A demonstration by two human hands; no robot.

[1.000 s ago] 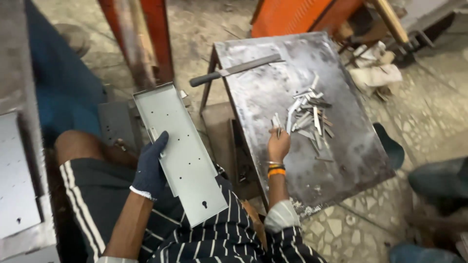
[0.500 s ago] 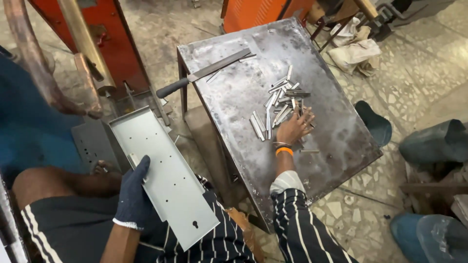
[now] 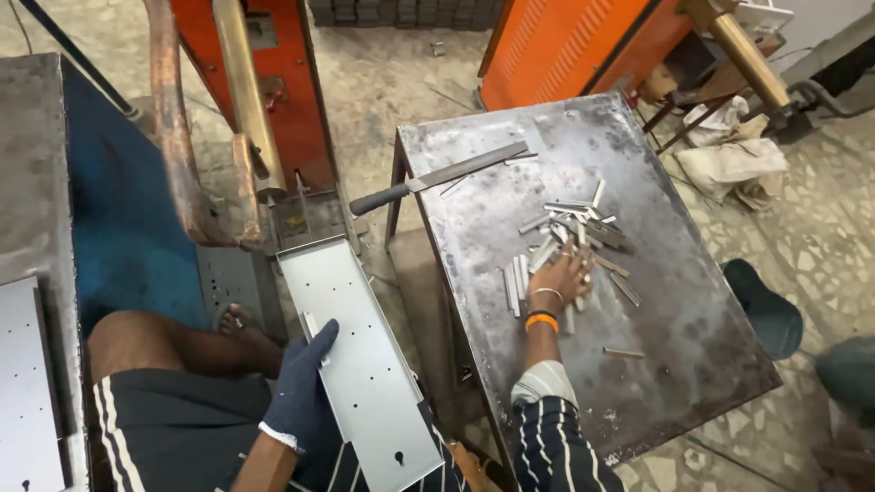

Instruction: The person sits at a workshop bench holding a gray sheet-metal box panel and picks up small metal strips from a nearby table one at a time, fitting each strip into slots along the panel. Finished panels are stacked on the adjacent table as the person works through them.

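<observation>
Scuffed steel table, right hand apparently open on metal strips, gloved left hand gripping perforated tray

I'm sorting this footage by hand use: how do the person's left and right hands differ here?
The left hand wears a dark blue glove; the right hand is bare, with bangles and an orange band at the wrist. The left hand grips the edge of a long grey metal tray over the lap; the right hand rests on small metal strips on the steel table. Both touch metal parts.
</observation>
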